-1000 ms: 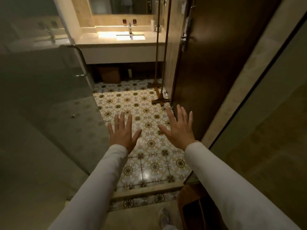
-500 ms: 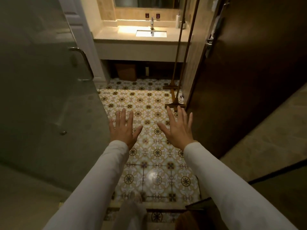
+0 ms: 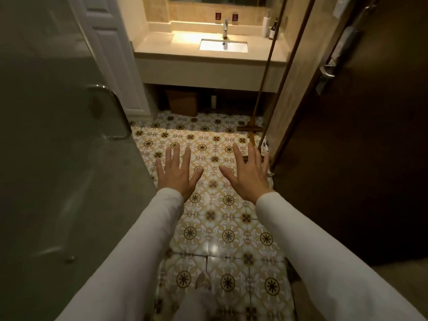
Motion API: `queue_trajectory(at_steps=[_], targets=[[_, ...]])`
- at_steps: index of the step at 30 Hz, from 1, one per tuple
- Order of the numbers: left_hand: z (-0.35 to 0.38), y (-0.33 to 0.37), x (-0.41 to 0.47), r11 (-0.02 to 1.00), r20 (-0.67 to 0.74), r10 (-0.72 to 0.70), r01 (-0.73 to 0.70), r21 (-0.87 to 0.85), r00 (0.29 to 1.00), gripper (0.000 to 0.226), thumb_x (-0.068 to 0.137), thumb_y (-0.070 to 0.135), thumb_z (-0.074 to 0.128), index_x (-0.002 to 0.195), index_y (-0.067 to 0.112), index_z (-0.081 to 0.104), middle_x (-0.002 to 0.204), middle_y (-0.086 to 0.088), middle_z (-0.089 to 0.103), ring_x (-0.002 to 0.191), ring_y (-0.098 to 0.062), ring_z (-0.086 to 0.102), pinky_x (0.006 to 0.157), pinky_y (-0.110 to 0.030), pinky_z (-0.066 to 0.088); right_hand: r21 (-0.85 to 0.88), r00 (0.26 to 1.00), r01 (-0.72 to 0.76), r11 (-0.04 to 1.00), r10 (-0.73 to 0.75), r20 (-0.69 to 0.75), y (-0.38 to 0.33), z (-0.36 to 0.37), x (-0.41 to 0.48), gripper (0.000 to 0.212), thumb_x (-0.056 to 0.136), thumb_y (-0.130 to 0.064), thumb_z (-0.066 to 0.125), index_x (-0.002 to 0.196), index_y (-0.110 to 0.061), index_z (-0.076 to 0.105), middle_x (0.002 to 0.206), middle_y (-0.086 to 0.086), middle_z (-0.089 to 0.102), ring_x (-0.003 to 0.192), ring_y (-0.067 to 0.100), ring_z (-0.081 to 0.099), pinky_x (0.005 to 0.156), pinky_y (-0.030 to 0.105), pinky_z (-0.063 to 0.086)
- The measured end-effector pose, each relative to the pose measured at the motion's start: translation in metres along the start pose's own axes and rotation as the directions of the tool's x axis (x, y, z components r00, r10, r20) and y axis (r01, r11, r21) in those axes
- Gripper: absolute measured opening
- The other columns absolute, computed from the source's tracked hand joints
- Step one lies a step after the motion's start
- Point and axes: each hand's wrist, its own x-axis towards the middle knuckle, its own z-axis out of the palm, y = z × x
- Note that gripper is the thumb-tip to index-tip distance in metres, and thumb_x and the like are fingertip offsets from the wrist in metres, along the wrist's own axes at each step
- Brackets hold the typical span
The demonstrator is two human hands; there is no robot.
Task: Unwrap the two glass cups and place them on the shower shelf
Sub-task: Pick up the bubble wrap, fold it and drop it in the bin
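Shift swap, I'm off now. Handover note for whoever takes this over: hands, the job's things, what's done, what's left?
Left hand: open, fingers spread, holding nothing, above the tiled floor.
Right hand: the same, open and empty.
Cups: none clearly in view. Two small dark-red items stand on the ledge behind the tap; they are too small to tell whether they are the wrapped cups.
Shower shelf: not in view. The glass door is at the left.
Done: nothing that shows.
Left: find both cups, unwrap them, set them on the shelf.

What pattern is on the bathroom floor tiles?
Cream floor tiles with yellow ornaments and dark star medallions; head view.
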Motion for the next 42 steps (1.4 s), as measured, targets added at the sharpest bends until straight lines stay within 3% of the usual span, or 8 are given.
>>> queue_trajectory(at_steps=[14, 20, 27, 35, 42], targets=[[-0.025, -0.057, 0.207, 1.0, 0.005, -0.022, 0.022, -0.001, 1.0, 0.075, 0.092, 0.068, 0.016, 0.155, 0.028, 0.005, 0.165, -0.006, -0.001, 0.15, -0.028, -0.006, 0.118, -0.057, -0.002, -0.034, 1.0, -0.01, 0.999, 0.01, -0.018, -0.047, -0.015, 0.22, 0.081, 0.095, -0.078, 0.022, 0.162, -0.033, 0.011, 0.171, 0.016, 0.005, 0.158, 0.033, -0.002, 0.123, 0.061, -0.01], [-0.006, -0.072, 0.27, 0.998, -0.029, -0.064, 0.064, 0.01, 0.998, 0.074, 0.093, 0.067, 0.02, 0.155, 0.027, 0.009, 0.164, -0.007, 0.004, 0.15, -0.029, -0.003, 0.118, -0.058, 0.0, -0.066, 0.999, 0.049, 0.997, -0.049, -0.002, -0.05, -0.001, 0.304, 0.083, 0.095, -0.079, 0.02, 0.163, -0.034, 0.008, 0.171, 0.017, 0.004, 0.158, 0.034, -0.002, 0.123, 0.06, -0.011], [0.023, -0.082, 0.387, 0.992, -0.037, -0.122, 0.123, 0.033, 0.992, 0.076, 0.092, 0.07, 0.016, 0.155, 0.029, 0.001, 0.165, -0.005, -0.003, 0.15, -0.027, -0.008, 0.117, -0.056, -0.003, -0.056, 0.993, 0.12, 0.991, -0.121, -0.014, -0.038, 0.022, 0.431, 0.084, 0.093, -0.079, 0.017, 0.163, -0.033, 0.007, 0.171, 0.018, 0.003, 0.158, 0.035, -0.003, 0.123, 0.061, -0.011], [0.039, -0.098, 0.519, 0.987, -0.096, -0.1, 0.111, 0.117, 0.99, 0.078, 0.092, 0.069, 0.021, 0.155, 0.026, 0.006, 0.165, -0.007, -0.002, 0.15, -0.028, -0.005, 0.117, -0.06, 0.004, 0.016, 0.991, 0.134, 0.991, -0.134, 0.005, -0.031, 0.046, 0.586, 0.082, 0.096, -0.077, 0.02, 0.164, -0.032, 0.007, 0.171, 0.019, 0.003, 0.158, 0.036, -0.004, 0.123, 0.06, -0.011], [0.061, -0.143, 0.614, 0.969, -0.043, -0.197, 0.201, 0.143, 0.979, 0.079, 0.09, 0.069, 0.018, 0.155, 0.026, 0.004, 0.165, -0.005, -0.005, 0.15, -0.027, -0.007, 0.118, -0.06, 0.0, 0.016, 0.979, 0.2, 0.98, -0.2, 0.036, -0.052, 0.076, 0.698, 0.083, 0.096, -0.078, 0.019, 0.163, -0.032, 0.008, 0.171, 0.02, 0.003, 0.158, 0.037, -0.003, 0.122, 0.061, -0.01]])
